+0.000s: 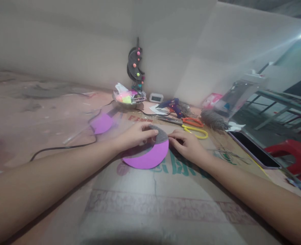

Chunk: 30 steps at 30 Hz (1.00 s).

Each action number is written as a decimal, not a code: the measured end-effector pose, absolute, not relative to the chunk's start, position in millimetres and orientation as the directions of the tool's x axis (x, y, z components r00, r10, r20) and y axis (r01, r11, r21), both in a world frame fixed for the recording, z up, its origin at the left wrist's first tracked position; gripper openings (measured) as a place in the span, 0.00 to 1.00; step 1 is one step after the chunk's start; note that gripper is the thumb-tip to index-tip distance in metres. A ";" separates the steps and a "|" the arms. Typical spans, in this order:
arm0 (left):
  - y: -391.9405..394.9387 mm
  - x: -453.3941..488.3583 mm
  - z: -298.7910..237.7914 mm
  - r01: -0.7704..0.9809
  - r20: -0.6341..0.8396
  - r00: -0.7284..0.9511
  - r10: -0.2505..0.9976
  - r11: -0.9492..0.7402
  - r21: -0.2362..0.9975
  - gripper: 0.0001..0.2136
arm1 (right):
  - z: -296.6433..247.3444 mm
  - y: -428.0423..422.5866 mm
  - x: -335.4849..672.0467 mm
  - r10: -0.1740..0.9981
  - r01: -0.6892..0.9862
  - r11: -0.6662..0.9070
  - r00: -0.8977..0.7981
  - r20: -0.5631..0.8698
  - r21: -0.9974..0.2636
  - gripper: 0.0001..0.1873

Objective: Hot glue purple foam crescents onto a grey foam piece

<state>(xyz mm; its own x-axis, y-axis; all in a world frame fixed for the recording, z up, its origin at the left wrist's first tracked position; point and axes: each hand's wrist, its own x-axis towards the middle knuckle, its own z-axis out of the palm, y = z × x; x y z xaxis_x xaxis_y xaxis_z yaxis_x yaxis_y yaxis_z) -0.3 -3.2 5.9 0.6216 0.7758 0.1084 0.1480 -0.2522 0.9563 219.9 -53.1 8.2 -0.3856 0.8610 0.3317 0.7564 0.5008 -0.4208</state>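
A purple crescent-shaped piece (149, 157), partly covered with grey yarn (162, 136), lies low over the cardboard in front of me. My left hand (136, 136) is closed on its upper left part, with the thumb lying across the grey part. At the right edge of the crescent, my right hand (185, 143) has its thumb and fingertips pinched together. Whatever is between those fingertips is too small to make out. Just beyond the right hand lie scissors (195, 131) with one orange and one yellow handle.
Printed cardboard (130, 207) covers the table. Behind are a bowl (130, 103) of craft bits, a small digital clock (156, 98), a blue glue gun (174, 107) and a grey yarn ball (213, 119). A phone (254, 149) lies right; a black cable (63, 148) runs left.
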 end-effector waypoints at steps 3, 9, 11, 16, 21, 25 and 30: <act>-4.0 -0.4 6.6 0.141 0.096 0.600 0.794 -0.224 0.964 0.11 | 5.7 -52.2 221.0 0.832 0.743 0.531 -0.364 0.419 -0.408 0.16; -7.9 -0.4 8.8 0.104 0.058 0.542 0.839 -0.136 0.985 0.12 | 10.5 -63.9 218.4 0.816 0.684 0.481 -0.122 0.564 -0.548 0.08; -7.1 -0.3 7.7 0.073 0.072 0.523 0.849 -0.129 0.989 0.13 | 13.8 -68.3 216.0 0.849 0.682 0.468 -0.170 0.500 -0.562 0.07; -5.4 -0.9 6.2 0.045 0.103 0.535 0.838 -0.150 0.988 0.15 | 17.8 -70.4 208.3 0.907 0.651 0.420 -0.314 0.280 -0.633 0.15; -5.8 -0.9 6.4 0.118 0.098 0.541 0.835 -0.191 0.974 0.15 | 15.5 -66.4 207.9 0.948 0.535 0.312 -0.228 0.222 -0.785 0.15; -6.4 -0.1 7.8 0.168 0.086 0.576 0.813 -0.220 0.961 0.15 | 14.7 -63.3 211.4 0.961 0.451 0.273 -0.163 0.222 -0.850 0.16; -8.5 0.3 10.9 0.193 0.104 0.597 0.795 -0.268 0.944 0.17 | 15.4 -59.8 214.0 0.962 0.446 0.269 -0.169 0.214 -0.854 0.17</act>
<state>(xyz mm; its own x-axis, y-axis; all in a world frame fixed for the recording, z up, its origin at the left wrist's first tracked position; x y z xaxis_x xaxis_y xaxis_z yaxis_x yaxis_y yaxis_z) 0.3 -8.5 10.9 0.5974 0.7952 0.1039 0.1929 -0.2683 0.9438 214.0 -59.8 15.4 -0.1694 0.9619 0.2145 0.4463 0.2689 -0.8535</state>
